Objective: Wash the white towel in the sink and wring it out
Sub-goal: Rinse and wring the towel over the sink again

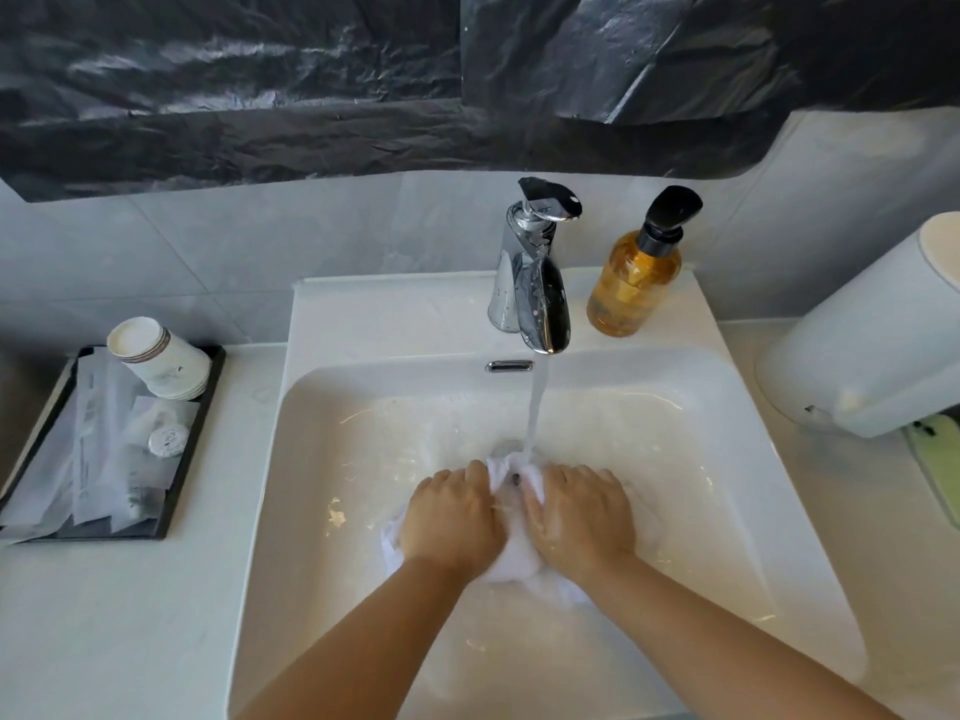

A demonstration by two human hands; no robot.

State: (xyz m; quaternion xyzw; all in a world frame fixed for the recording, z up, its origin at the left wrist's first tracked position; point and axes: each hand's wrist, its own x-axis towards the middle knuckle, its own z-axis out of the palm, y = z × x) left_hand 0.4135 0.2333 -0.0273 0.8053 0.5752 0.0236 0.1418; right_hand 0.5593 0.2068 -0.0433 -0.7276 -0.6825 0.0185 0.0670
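The white towel (514, 561) lies bunched and wet in the middle of the white sink (332, 444), right under the running stream from the chrome faucet (535, 283). My left hand (452, 517) grips the towel's left side with curled fingers. My right hand (582, 511) presses and holds its right side. Both hands cover most of the cloth; only the part between them and some edges show. Water falls onto the towel between my fingertips.
An amber soap pump bottle (634, 272) stands right of the faucet. A white dispenser (872, 330) sits at the right, with a green object (935, 459) below it. On the left counter a black tray (187, 459) holds stacked paper cups (161, 361) and wrapped toiletries.
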